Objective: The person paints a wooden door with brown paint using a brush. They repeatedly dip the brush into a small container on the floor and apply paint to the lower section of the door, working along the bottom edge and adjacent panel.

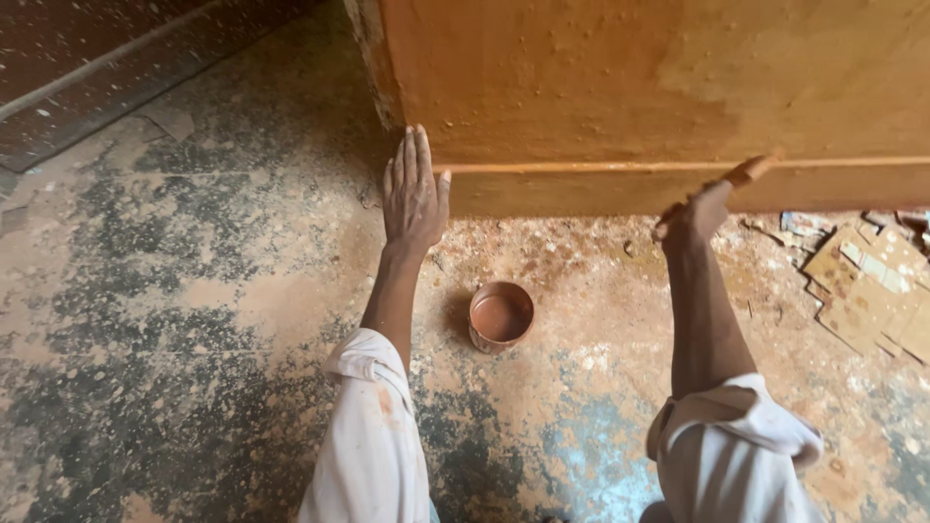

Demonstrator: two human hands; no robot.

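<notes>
Left hand (414, 194) lay flat, fingers spread, against the low edge of the orange wall (620, 87). Right hand (699, 211) pinched a small orange-stained thing, too smeared to tell what, against the wall's low ledge (823, 165). Small tin of orange-brown paint (501, 316) sat on the floor (174, 320) between both arms. Wall mostly orange; paler patch (775, 58) up right.
</notes>
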